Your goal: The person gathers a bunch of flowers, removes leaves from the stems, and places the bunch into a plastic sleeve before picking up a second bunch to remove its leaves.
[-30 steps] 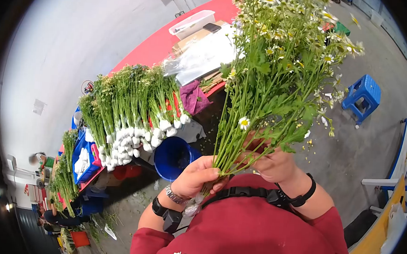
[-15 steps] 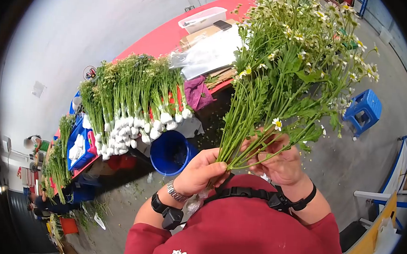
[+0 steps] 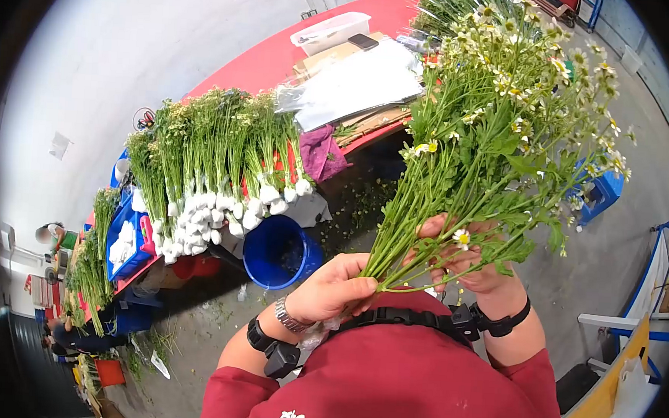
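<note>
A red bench [image 3: 240, 58] curves from the upper centre of the frame down to the left, against a pale wall [image 3: 90, 64]. At lower centre, the left hand [image 3: 336, 289] is closed round the lower stems of a flower bunch [image 3: 447, 189], its thumb laid across them; the right hand [image 3: 473, 267] has its fingers bent among the stems at the other side, partly hidden, so I cannot tell whether it pinches one. The bunch leans up and fans into the upper right of the frame. With so much leaf and blossom above one low hold, it looks top-heavy: a slackened left thumb could let stems slide or splay, while too hard a squeeze might crush them. One low daisy [image 3: 461, 238] lies right by the right fingers, where a careless curl could bruise or snap it, and crossing side shoots could snag if a stem were pulled. Further out, a swing of the spread tops might catch the blue stool [image 3: 605, 195] at right. Left of centre, white-wrapped stem ends [image 3: 200, 220] line the bench's front edge near a blue bucket [image 3: 312, 257]; a brushing arm could drag some off.
</note>
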`<action>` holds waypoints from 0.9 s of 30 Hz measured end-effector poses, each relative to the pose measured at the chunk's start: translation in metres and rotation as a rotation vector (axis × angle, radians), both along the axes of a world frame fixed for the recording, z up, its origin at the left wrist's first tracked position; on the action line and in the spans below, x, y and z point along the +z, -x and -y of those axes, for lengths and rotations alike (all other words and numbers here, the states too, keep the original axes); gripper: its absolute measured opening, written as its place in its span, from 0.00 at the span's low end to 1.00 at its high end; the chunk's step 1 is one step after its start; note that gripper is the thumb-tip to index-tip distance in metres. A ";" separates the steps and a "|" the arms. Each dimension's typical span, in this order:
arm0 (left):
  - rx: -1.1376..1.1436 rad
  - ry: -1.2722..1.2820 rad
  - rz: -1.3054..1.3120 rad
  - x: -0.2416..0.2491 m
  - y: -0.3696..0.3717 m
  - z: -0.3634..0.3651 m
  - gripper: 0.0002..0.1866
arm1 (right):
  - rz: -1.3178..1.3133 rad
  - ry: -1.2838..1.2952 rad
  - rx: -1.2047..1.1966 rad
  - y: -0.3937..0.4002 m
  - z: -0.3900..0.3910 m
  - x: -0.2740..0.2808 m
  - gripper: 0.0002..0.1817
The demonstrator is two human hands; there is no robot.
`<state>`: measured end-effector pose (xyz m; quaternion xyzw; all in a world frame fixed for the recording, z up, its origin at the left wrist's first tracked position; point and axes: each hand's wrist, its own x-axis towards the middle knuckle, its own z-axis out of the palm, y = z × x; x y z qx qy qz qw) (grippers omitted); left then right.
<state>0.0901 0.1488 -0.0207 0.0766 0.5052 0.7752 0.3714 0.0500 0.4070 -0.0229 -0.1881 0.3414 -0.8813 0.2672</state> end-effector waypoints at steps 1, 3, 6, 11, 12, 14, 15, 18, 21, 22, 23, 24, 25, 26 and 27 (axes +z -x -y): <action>-0.002 -0.001 0.000 0.000 0.000 0.000 0.22 | -0.025 -0.053 -0.025 -0.001 0.000 0.000 0.24; 0.010 0.005 0.021 0.001 -0.002 -0.001 0.22 | -0.050 -0.105 -0.049 -0.003 0.000 -0.003 0.21; -0.033 -0.017 -0.005 0.003 0.000 -0.001 0.22 | 0.136 -0.025 -0.036 -0.006 0.002 -0.007 0.20; -0.034 -0.025 -0.010 0.005 -0.001 -0.006 0.22 | -0.101 -0.015 -0.128 -0.007 0.008 -0.021 0.25; -0.026 -0.028 -0.012 0.004 -0.002 -0.006 0.22 | -0.226 -0.110 -0.176 -0.007 0.006 -0.029 0.28; -0.018 -0.030 -0.009 0.003 -0.003 -0.004 0.22 | -0.162 0.012 -0.151 -0.015 0.008 -0.036 0.26; -0.011 -0.032 -0.007 0.003 -0.003 -0.004 0.22 | -0.098 0.134 -0.127 -0.017 0.010 -0.036 0.26; 0.000 -0.034 -0.006 0.006 -0.004 -0.005 0.23 | -0.105 0.162 -0.182 -0.023 0.014 -0.038 0.24; 0.017 -0.017 -0.040 0.006 -0.006 -0.006 0.23 | -0.083 0.100 -0.249 -0.029 0.013 -0.048 0.25; 0.020 -0.019 -0.040 0.007 -0.006 -0.005 0.23 | -0.072 0.067 -0.303 -0.033 0.013 -0.051 0.25; 0.021 0.002 -0.035 0.008 -0.006 -0.003 0.21 | -0.061 0.035 -0.358 -0.036 0.012 -0.055 0.25; 0.022 0.022 -0.030 0.009 -0.006 -0.002 0.20 | -0.061 0.035 -0.356 -0.034 0.010 -0.062 0.25; 0.023 0.021 -0.031 0.006 -0.006 -0.001 0.20 | -0.237 -0.157 -0.434 -0.030 0.007 -0.070 0.24; 0.040 0.012 -0.059 0.002 -0.006 0.000 0.19 | -0.413 -0.349 -0.508 -0.027 0.006 -0.075 0.22; 0.057 0.002 -0.086 -0.002 -0.006 0.001 0.17 | -0.413 -0.350 -0.505 -0.027 0.004 -0.068 0.22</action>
